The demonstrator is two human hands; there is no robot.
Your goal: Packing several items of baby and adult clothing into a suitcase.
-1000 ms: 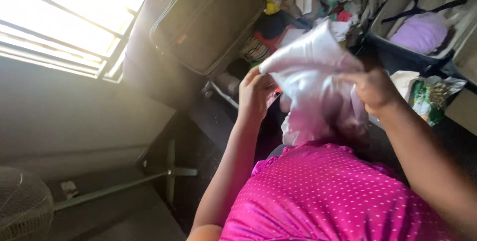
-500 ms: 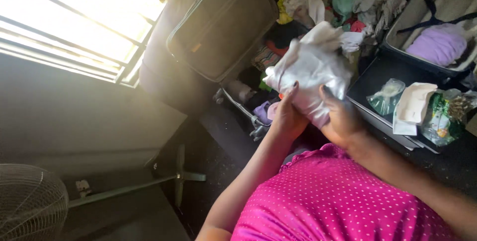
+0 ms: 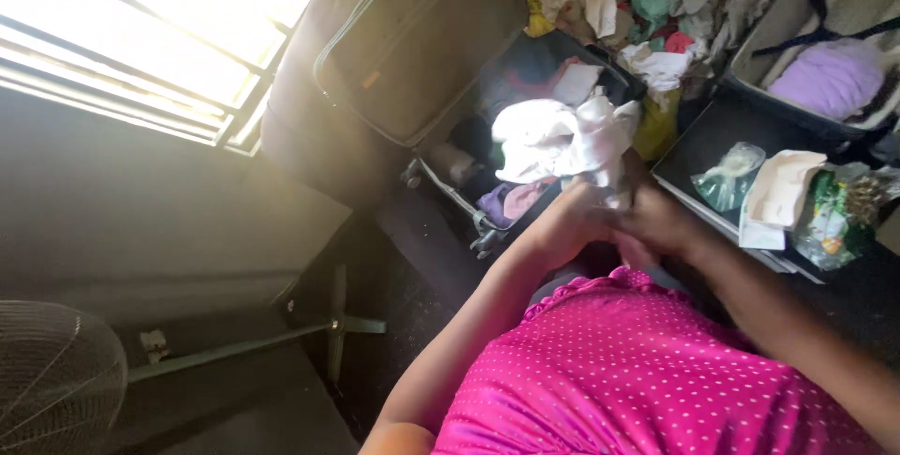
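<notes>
Both hands, left hand (image 3: 562, 221) and right hand (image 3: 656, 223), pinch the white garment (image 3: 558, 136) over the open suitcase's (image 3: 450, 194) near edge. Loosely bunched, it could slip and spill outside.

We see a crumpled white garment (image 3: 561, 139), bunched and brightly sunlit, lying over the open dark suitcase (image 3: 525, 71), its near end gathered at our two hands.

Left hand (image 3: 562, 221), right hand (image 3: 656, 225) together (fingers blurred), forearms converging
</notes>
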